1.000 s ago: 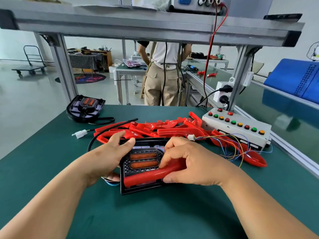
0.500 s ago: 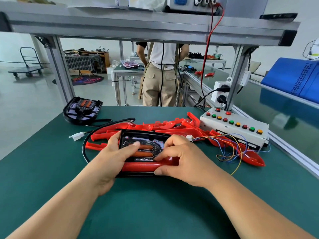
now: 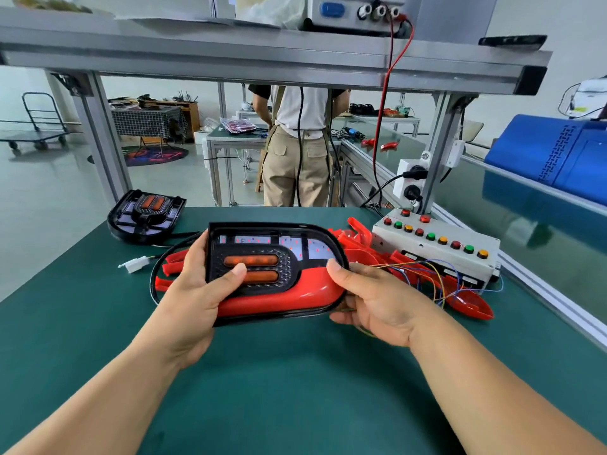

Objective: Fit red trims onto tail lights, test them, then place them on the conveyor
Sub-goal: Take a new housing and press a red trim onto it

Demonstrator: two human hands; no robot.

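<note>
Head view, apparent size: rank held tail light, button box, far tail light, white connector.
1. held tail light, though nearness inflates it
2. button box
3. far tail light
4. white connector

- We hold the tail light (image 3: 262, 244) above the table (image 3: 295, 389), our left hand (image 3: 193, 297) at its left end and our right hand (image 3: 371, 300) at its right end.
- A trim (image 3: 295, 292) sits along its near edge.
- Behind it, a pile of trims (image 3: 377, 257) lies on the table.
- The button box (image 3: 437, 244) stands right of the pile, beside the conveyor (image 3: 532, 231) along the table's right side.
- A second tail light (image 3: 146, 211) lies at the far left corner, with a plug (image 3: 136, 264) in front of it.
- A shelf (image 3: 262, 57) spans overhead, and a person (image 3: 299, 152) stands beyond the table.
</note>
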